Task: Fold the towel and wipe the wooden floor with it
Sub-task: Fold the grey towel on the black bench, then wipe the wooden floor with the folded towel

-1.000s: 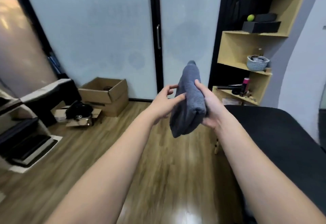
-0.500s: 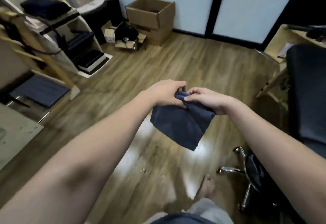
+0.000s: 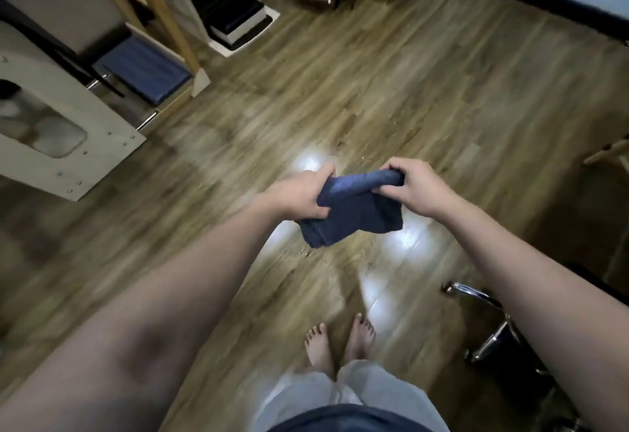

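Both hands hold a dark blue towel point(image 3: 354, 208) above the wooden floor point(image 3: 391, 91): left hand point(image 3: 306, 196) grips its left end, right hand point(image 3: 413, 188) pinches the right. It looks folded, though blurred. Bare feet point(image 3: 337, 343) stand below.

Open wooden floor point(image 3: 391, 98) ahead; shelving point(image 3: 170, 23) crowds the left, chair base point(image 3: 490, 336) the right.

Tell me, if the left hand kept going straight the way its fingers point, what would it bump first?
Its fingers point toward the right hand, so the left hand would probably meet that first, though depth is unclear; the towel spans between.
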`<state>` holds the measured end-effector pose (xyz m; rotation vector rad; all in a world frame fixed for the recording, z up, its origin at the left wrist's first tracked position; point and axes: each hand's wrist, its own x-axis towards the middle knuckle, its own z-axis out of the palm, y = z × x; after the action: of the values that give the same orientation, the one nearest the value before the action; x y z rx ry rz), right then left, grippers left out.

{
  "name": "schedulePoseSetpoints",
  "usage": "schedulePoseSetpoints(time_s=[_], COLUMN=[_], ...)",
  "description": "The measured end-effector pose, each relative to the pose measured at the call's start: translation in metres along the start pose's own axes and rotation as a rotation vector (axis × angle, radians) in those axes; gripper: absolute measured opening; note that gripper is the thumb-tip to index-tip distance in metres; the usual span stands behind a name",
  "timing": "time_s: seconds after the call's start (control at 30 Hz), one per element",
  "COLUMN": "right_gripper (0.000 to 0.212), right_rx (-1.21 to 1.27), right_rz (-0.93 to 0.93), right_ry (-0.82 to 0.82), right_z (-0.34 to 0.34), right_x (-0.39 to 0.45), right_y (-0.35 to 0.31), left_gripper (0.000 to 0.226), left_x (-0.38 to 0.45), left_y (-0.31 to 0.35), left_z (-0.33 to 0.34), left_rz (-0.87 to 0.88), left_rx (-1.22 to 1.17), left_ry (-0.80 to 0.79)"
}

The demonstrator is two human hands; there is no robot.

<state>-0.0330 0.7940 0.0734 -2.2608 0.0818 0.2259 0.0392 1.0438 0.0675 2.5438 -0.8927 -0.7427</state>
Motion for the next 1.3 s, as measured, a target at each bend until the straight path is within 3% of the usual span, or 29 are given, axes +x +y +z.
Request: schedulePoseSetpoints(time_s=[0.23, 0.3, 0.4, 0.53, 0.63, 0.87, 1.0, 1.1, 1.3], right_gripper=[0.035, 0.038, 0.038, 0.026, 0.022, 0.033, 0.031, 0.028, 0.027], right_rx=[-0.107, -0.12, -0.11, -0.17, -0.206, -0.007, 0.037, 0.008, 0.011], right_rz=[-0.032, -0.017, -0.003, 0.028, 0.085, 0.289, 0.382, 0.447, 0.475], right_ry=[-0.17, -0.186, -0.172, -0.18, -0.192, -0.172, -0.181, -0.215, -0.253], right_z=[0.042, 0.058, 0.08, 0.116, 0.157, 0.286, 0.359, 0.406, 0.498], right_x=[0.009, 0.011, 0.018, 0.026, 0.023, 0.004, -0.01, -0.011, 0.026], right_y=[0.031, 0.039, 0.045, 0.051, 0.071, 0.151, 0.207, 0.253, 0.342], left_gripper=[0.014, 0.026, 0.015, 0.015, 0.027, 0.037, 0.027, 0.016, 0.02], left_x=[-0.024, -0.031, -0.037, -0.043, -0.041, -0.044, -0.046, -0.036, 0.011], left_y=[-0.04, -0.049, -0.064, -0.094, -0.122, -0.185, -0.218, -0.25, -0.332], left_z=[0.052, 0.065, 0.081, 0.111, 0.15, 0.295, 0.39, 0.449, 0.545], left_rz=[-0.186, -0.239, -0.255, -0.285, -0.288, -0.366, -0.382, -0.438, -0.592], left_rx=[-0.131, -0.089, -0.078, -0.192, -0.296, -0.429, -0.701, -0.761, -0.809], left_ry=[0.003, 0.002, 0.045, 0.056, 0.046, -0.004, -0.054, -0.101, -0.04])
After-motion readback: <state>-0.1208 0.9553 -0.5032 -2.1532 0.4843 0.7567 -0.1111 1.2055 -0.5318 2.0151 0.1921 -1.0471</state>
